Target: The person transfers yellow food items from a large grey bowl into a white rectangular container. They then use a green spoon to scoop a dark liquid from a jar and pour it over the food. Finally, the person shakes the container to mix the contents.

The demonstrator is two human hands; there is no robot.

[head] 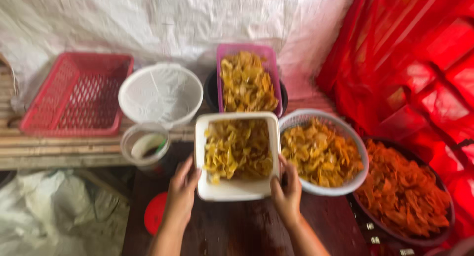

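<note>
My left hand [180,192] grips the near left corner of a white square tub [232,190] filled with yellow chips [238,148]. My right hand [286,189] holds the tub's near right corner. The tub sits on a dark wooden table [237,231], straight in front of me. The picture is blurred.
A white round basket of yellow chips [323,154] touches the tub's right side. A dark tray of orange chips [402,194] lies far right. Behind stand a pink basket of chips [247,80], an empty white colander [160,93], a red basket [76,93] and a clear jar [145,147]. Red bags [419,63] hang right.
</note>
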